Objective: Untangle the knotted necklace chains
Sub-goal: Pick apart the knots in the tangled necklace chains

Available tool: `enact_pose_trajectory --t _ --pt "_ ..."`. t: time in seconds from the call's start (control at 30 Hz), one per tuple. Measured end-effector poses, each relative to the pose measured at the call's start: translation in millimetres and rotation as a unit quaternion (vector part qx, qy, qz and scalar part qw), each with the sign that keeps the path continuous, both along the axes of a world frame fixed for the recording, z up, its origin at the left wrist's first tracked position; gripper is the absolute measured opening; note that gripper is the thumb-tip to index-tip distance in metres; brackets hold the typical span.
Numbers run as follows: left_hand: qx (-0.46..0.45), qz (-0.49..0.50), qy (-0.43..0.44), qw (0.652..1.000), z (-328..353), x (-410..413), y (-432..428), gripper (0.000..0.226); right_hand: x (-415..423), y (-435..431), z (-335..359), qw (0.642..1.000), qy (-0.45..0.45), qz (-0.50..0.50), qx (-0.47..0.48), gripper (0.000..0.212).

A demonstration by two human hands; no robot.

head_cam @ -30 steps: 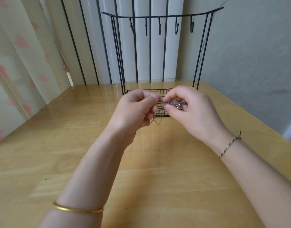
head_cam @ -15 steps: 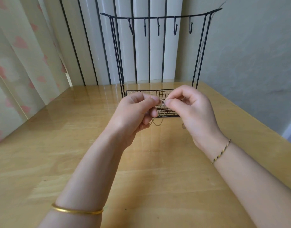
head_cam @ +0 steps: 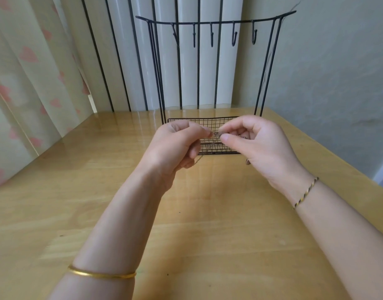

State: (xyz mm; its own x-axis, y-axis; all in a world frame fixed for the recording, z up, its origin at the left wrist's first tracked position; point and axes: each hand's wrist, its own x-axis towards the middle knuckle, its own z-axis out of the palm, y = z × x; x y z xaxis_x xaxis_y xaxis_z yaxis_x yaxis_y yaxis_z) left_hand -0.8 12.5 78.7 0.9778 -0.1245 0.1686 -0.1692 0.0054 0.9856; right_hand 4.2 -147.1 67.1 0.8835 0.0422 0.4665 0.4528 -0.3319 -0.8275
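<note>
Thin necklace chains (head_cam: 209,146) hang between my two hands, held above the wooden table in front of the wire stand. My left hand (head_cam: 175,146) pinches the chains between thumb and forefinger, and a short gold length dangles below its fingers. My right hand (head_cam: 255,144) pinches the same small knot from the right, with its other fingers curled over more chain. A small dark pendant (head_cam: 248,162) hangs under my right palm. The knot itself is tiny and mostly hidden by my fingertips.
A black wire jewellery stand (head_cam: 212,22) with several hooks on its top bar and a mesh tray base (head_cam: 186,122) stands at the table's back edge. The wooden table (head_cam: 208,224) ends on the right near a wall. Curtains hang to the left.
My hands have drawn slightly apart at the fingertips, and the loop that hung between them is now a straighter strand. The pendant now shows under my right palm.
</note>
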Motion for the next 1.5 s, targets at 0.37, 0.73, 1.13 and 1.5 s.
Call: enact_pose_trajectory --t 0.37,0.73,1.13,1.5 --pt "0.058 0.057 -0.080 0.994 -1 3 6 0.012 1 -11 4 0.995 0.077 0.045 0.035 0.008" --pt "0.101 0.065 -0.091 0.989 8 -4 3 0.006 -2 -10 9 0.999 0.032 0.038 0.000 0.010" --pt "0.309 0.134 -0.270 0.902 6 -6 -8 0.007 -11 -2 14 0.998 0.053 0.032 0.001 0.017" --pt "0.149 0.074 -0.126 0.978 6 -5 -4 0.009 -9 -2 13 0.999 0.036 0.025 -0.001 0.003"
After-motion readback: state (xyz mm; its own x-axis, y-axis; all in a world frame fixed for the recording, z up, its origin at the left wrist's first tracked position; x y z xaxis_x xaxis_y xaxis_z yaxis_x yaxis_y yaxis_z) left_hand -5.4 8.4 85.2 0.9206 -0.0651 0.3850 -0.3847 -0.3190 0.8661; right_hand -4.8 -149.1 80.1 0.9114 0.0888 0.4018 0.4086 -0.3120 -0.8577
